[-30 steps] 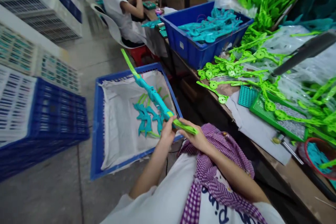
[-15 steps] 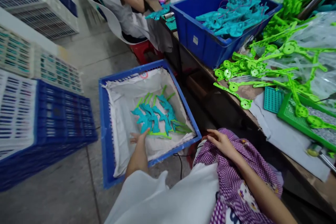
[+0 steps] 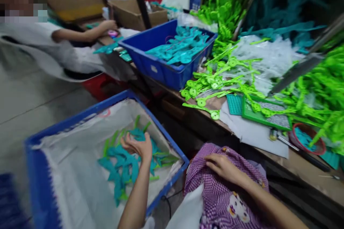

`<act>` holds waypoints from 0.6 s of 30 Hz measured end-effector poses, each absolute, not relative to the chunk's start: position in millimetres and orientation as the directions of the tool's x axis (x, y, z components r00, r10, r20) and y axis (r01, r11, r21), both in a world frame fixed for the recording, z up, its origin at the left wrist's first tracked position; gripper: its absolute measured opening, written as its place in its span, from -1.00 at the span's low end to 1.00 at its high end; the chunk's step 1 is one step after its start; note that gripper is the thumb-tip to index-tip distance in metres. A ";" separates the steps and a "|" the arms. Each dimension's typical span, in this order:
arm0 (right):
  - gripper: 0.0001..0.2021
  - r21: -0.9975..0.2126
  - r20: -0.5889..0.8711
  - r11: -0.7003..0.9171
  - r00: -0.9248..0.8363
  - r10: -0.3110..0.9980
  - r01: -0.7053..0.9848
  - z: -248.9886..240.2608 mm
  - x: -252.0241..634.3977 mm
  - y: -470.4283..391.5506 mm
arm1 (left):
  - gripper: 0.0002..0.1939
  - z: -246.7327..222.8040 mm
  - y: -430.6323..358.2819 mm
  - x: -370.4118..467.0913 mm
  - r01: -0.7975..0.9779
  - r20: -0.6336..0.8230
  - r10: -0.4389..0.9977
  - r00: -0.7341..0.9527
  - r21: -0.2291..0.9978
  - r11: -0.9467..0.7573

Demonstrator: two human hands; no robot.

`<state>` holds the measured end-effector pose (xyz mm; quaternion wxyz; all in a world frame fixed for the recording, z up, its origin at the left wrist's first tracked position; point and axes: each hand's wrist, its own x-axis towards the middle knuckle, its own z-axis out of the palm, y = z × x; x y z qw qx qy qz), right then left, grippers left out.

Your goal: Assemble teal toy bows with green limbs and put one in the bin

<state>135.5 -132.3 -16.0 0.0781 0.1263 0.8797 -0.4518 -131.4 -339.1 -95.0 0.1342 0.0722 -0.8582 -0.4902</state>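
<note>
My left hand (image 3: 139, 147) is over the teal and green plastic pieces (image 3: 118, 161) in the lined blue crate (image 3: 92, 108). Its fingers are curved, with the thumb held apart, and nothing shows in its grasp. Whether it touches the pieces beneath, I cannot tell. Those pieces lie in a loose row, teal bodies with thin green arms sticking out. On the purple checked cloth (image 3: 204, 157) over my lap rests my right hand (image 3: 221, 166), open and holding nothing, its fingers loosely stretched.
Along the bench stand a blue bin (image 3: 153, 69) of teal parts and a heap of bright green parts (image 3: 228, 68). Closer are a green tray (image 3: 279, 118), a hammer (image 3: 295, 146) and a red bowl (image 3: 321, 146). A seated person (image 3: 77, 35) works at left.
The view has swung to the right. My left hand has moved from the near-left side of the pieces to over them, its fingers more curved. My right hand stays on the checked cloth.
</note>
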 end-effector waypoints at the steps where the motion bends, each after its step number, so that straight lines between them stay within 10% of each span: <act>1: -0.65 -0.772 -0.238 0.560 -0.954 0.182 0.300 -6.9 144.4 -128.4 | -0.35 -71.7 -314.6 -134.1 0.103 0.241 -0.215 -0.946 0.856 0.507; 4: -0.64 -0.788 -0.215 0.527 -0.944 0.248 0.318 20.7 165.5 -120.6 | -0.48 11.4 -244.7 -144.3 0.615 0.671 0.042 -0.740 0.650 0.447; 7: -0.62 -0.807 -0.191 0.506 -0.945 0.264 0.304 35.2 171.7 -112.1 | -0.72 92.9 -177.8 -174.3 0.823 0.784 0.274 -0.556 0.475 0.310; 18: -0.57 -0.811 -0.168 0.384 -0.804 0.570 0.442 -3.8 228.4 -63.4 | -0.32 176.3 -86.4 -348.8 0.495 0.129 0.492 -0.861 0.439 0.750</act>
